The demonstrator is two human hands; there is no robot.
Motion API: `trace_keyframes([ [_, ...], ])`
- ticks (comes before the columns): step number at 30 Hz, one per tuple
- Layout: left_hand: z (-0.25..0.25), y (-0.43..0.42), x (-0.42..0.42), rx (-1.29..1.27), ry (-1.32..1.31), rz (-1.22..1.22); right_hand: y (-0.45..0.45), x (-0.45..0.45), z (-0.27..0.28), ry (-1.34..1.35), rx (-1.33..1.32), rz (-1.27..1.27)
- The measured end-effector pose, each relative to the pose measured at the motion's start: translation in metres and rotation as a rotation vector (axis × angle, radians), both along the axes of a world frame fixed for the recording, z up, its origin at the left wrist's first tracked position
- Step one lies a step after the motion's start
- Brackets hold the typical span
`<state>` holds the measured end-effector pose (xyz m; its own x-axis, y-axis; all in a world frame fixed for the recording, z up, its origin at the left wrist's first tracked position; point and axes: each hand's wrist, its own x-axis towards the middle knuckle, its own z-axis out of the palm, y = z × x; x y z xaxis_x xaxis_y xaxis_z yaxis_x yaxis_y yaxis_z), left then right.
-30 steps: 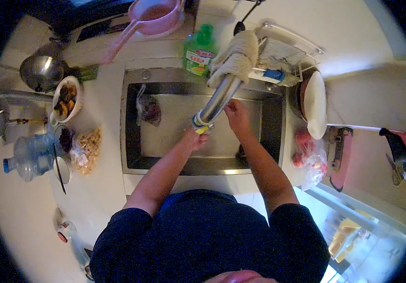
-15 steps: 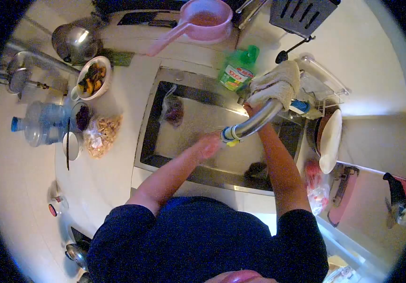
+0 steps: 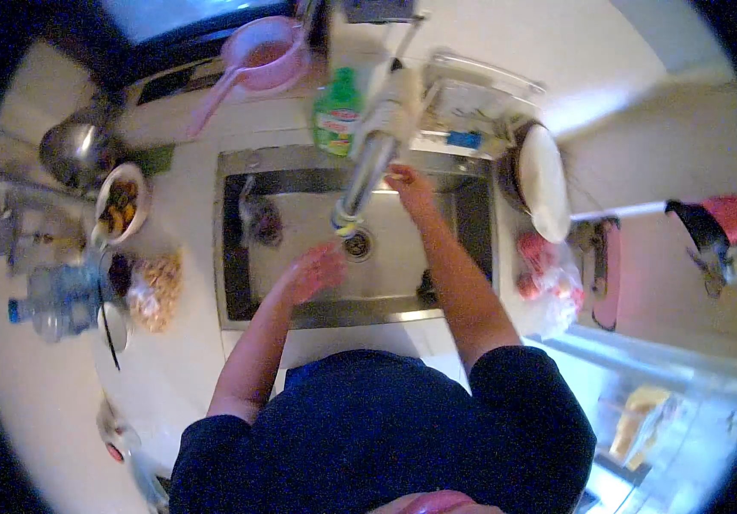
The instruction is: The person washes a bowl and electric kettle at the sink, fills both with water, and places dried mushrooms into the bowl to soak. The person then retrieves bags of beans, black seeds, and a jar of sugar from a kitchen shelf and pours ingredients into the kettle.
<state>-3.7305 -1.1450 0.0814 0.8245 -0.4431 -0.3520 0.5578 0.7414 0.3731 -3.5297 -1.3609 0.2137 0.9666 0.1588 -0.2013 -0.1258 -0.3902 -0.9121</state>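
My left hand (image 3: 317, 270) hangs over the sink (image 3: 317, 319), just below the tip of the faucet (image 3: 370, 176). Its fingers look stretched out and slightly blurred, with nothing in them. At the back of the sink, my right hand (image 3: 409, 187) is right beside the faucet, fingers curled; whatever they hold, if anything, is too small to make out. A light cloth (image 3: 396, 103) is wrapped around the upper faucet. The round drain (image 3: 356, 246) shows in the sink floor. A clear bag with dark contents (image 3: 261, 221) lies at the sink's left side.
Behind the sink stand a green detergent bottle (image 3: 337, 116) and a pink strainer (image 3: 267, 56). To the left are a bowl of food (image 3: 122, 204), a bag of pale pieces (image 3: 156, 291) and a water jug (image 3: 60, 300). A plastic bag (image 3: 550, 283) and a white oval dish (image 3: 545, 184) are right.
The view has shifted, so surroundings appear further left. My right hand has come out from behind the faucet to its right side. My left hand sits slightly below the spout tip, and the drain now shows.
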Motion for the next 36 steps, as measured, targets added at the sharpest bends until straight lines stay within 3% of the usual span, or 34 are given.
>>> trace_keyframes([
  [1,-0.018,-0.004,-0.013,0.097,-0.038,-0.073,-0.016,-0.012,-0.038,0.237,0.578,-0.054],
  [2,-0.027,-0.01,-0.019,0.197,-0.077,-0.138,-0.04,-0.031,-0.076,0.256,0.396,0.019],
  [4,0.023,-0.033,-0.019,1.345,-0.338,-0.666,-0.074,-0.08,-0.1,0.238,0.094,0.045],
  [6,0.073,-0.051,-0.02,1.958,-0.476,-0.862,-0.108,-0.121,-0.091,0.147,-0.153,-0.043],
  [7,0.089,-0.057,-0.02,1.993,-0.465,-0.811,-0.126,-0.124,-0.088,0.097,-0.276,-0.082],
  [9,0.078,-0.062,-0.027,1.966,-0.516,-0.705,-0.185,-0.108,-0.101,0.166,0.07,-0.302],
  [10,0.049,-0.056,-0.028,1.913,-0.582,-0.628,-0.196,-0.103,-0.081,0.078,0.744,-0.59],
  [11,0.033,-0.054,-0.027,1.858,-0.644,-0.552,-0.235,-0.077,-0.09,0.092,1.007,-0.62],
  [12,0.034,-0.058,-0.024,1.756,-0.608,-0.602,-0.24,-0.065,-0.05,-0.026,1.128,-0.688],
  [14,0.041,-0.07,-0.015,1.554,-0.528,-0.69,-0.266,-0.034,-0.025,-0.091,1.29,-0.859],
  [15,0.037,-0.079,-0.014,1.566,-0.608,-0.664,-0.271,-0.024,-0.002,-0.12,1.344,-0.948],
  [17,0.032,-0.095,-0.008,1.59,-0.77,-0.605,-0.283,-0.005,0.004,-0.143,1.423,-0.935],
  [20,0.038,-0.127,0.007,1.388,-0.564,-0.739,-0.298,0.012,0.006,-0.118,1.408,-1.023],
  [24,0.051,-0.161,0.023,1.315,-0.646,-0.743,-0.306,0.024,0.013,-0.007,1.232,-1.189],
  [26,0.064,-0.179,0.037,1.354,-0.673,-0.736,-0.308,0.028,0.021,0.049,1.258,-1.207],
  [29,0.045,-0.201,0.066,1.224,-0.55,-0.672,-0.325,0.038,0.009,0.107,1.308,-1.206],
  [32,0.011,-0.226,0.112,1.239,-0.619,-0.632,-0.326,0.033,0.016,0.112,1.276,-1.246],
  [36,0.04,-0.286,0.195,1.558,-0.962,-0.456,-0.343,0.026,-0.003,0.094,1.203,-1.155],
])
